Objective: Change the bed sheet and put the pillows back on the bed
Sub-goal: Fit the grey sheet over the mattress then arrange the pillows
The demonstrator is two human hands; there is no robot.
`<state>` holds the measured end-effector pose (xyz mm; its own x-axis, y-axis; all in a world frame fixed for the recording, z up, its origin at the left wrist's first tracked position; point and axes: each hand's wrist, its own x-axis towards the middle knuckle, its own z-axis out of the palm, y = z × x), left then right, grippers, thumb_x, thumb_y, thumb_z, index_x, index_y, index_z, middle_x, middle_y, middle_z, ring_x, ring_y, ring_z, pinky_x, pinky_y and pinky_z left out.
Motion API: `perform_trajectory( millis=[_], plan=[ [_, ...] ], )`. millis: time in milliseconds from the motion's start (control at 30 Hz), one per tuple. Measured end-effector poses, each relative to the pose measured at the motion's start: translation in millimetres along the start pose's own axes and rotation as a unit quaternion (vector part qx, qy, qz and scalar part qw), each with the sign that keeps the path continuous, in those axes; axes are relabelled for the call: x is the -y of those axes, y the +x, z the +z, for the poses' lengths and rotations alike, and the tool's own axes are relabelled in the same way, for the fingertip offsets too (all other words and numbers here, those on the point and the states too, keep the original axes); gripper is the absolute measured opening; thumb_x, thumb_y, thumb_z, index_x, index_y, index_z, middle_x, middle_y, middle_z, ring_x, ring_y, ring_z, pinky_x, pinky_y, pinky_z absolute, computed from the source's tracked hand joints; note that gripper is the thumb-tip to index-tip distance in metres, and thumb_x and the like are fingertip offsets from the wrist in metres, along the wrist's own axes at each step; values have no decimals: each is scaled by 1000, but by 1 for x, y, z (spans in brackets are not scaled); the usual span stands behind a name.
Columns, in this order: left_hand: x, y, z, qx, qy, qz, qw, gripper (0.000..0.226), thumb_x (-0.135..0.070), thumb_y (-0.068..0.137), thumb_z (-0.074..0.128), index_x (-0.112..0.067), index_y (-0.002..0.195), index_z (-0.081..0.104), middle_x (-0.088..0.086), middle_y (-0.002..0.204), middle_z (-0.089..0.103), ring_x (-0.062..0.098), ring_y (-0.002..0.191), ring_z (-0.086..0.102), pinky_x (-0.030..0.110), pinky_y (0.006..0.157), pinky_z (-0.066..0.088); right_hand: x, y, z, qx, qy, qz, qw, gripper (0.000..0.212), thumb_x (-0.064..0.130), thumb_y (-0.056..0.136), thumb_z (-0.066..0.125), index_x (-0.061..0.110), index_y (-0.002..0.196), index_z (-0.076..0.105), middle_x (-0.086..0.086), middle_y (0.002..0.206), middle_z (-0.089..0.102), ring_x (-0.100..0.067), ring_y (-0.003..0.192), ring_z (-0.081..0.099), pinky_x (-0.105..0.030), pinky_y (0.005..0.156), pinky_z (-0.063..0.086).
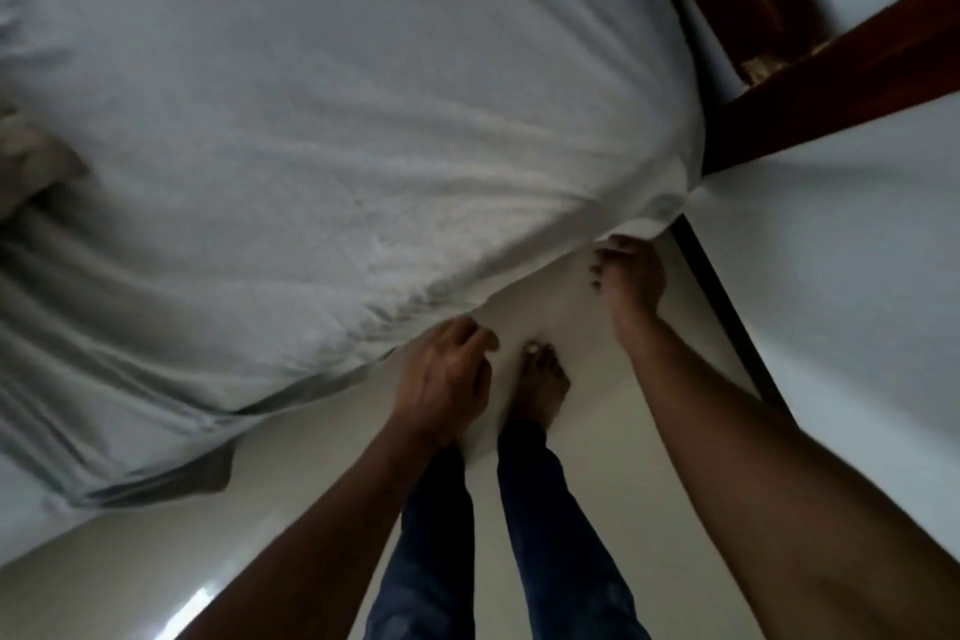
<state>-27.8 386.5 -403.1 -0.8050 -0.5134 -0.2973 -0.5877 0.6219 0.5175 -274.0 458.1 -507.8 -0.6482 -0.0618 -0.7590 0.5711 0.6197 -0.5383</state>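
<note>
White bed sheet (337,120) spreads beyond both grips; left hand (447,369) and right hand (631,276), fingers curled, clutch its near edge. Uneven pulling could bunch the loose folds beside the left grip.

Pale floor (597,509) below; dark wooden beam (831,83) upper right; white wall (857,250) beside it.

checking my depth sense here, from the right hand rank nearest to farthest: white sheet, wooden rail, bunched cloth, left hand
1. white sheet: its edge meets the fingers of the right hand.
2. wooden rail, up right, and left hand, lower left: too close to call.
3. bunched cloth: far left edge of the view.
</note>
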Motion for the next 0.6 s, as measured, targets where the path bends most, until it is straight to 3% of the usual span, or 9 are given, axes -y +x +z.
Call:
perform_trajectory(
  millis=[100, 133, 233, 300, 367, 467, 533, 600],
  plan=[
    [21, -47, 15, 59, -38, -175, 982, 20, -12, 87, 58, -19, 100, 71, 3, 98, 66, 26, 83, 66, 30, 67, 53, -19, -53, 45, 148, -145, -29, 978, 68, 47, 65, 83, 23, 123, 57, 0, 93, 77, -21, 80, 75, -40, 69, 61],
    [24, -58, 12, 64, -60, -230, 969, 17, -15, 88, 59, -19, 97, 73, 4, 97, 68, 28, 84, 68, 29, 70, 51, -19, -57, 55, 162, -157, -23, 974, 66, 54, 66, 84, 18, 117, 59, -1, 88, 77, -21, 75, 76, -40, 66, 62],
    [39, -96, 10, 41, -127, -372, 918, 26, -27, 91, 53, -12, 90, 74, 11, 92, 74, 33, 83, 70, 35, 73, 56, -12, -49, 69, 107, -201, -42, 973, 35, 35, 74, 81, 6, 92, 74, -13, 89, 77, -27, 77, 75, -39, 63, 61],
    [55, -117, 8, 8, -154, -449, 880, 31, -34, 89, 51, -13, 92, 74, 10, 92, 76, 31, 85, 71, 38, 77, 57, -15, -36, 62, 35, -327, -106, 939, 32, 32, 68, 80, 7, 89, 77, -11, 92, 77, -28, 86, 73, -30, 62, 49],
    [84, -147, 16, -17, -184, -524, 832, 20, -29, 88, 59, -19, 95, 74, 5, 93, 76, 28, 87, 72, 35, 80, 57, -22, -29, 60, -29, -359, -122, 925, 25, 31, 79, 76, 9, 89, 77, -11, 93, 75, -30, 90, 71, -24, 62, 39],
    [139, -206, 47, -51, -238, -613, 752, 31, -48, 72, 52, -32, 92, 71, 1, 88, 76, 30, 86, 73, 46, 81, 61, -41, -30, 52, -9, -426, -78, 901, 22, 26, 92, 65, 6, 95, 75, -15, 98, 74, -31, 94, 71, -22, 55, 39],
    [162, -232, 61, -78, -262, -645, 714, 33, -53, 67, 51, -41, 91, 69, 0, 87, 76, 32, 86, 72, 51, 80, 61, -47, -45, 49, 37, -433, -61, 899, 22, 18, 95, 60, 2, 105, 73, -14, 100, 73, -26, 89, 72, -27, 68, 55],
    [171, -241, 55, -125, -297, -663, 676, 29, -49, 69, 54, -34, 87, 70, 0, 82, 75, 31, 80, 73, 52, 78, 62, -59, -66, 64, 80, -433, -81, 894, 20, 20, 90, 62, 9, 102, 75, -9, 99, 76, -23, 84, 72, -35, 81, 61]
  ],
)
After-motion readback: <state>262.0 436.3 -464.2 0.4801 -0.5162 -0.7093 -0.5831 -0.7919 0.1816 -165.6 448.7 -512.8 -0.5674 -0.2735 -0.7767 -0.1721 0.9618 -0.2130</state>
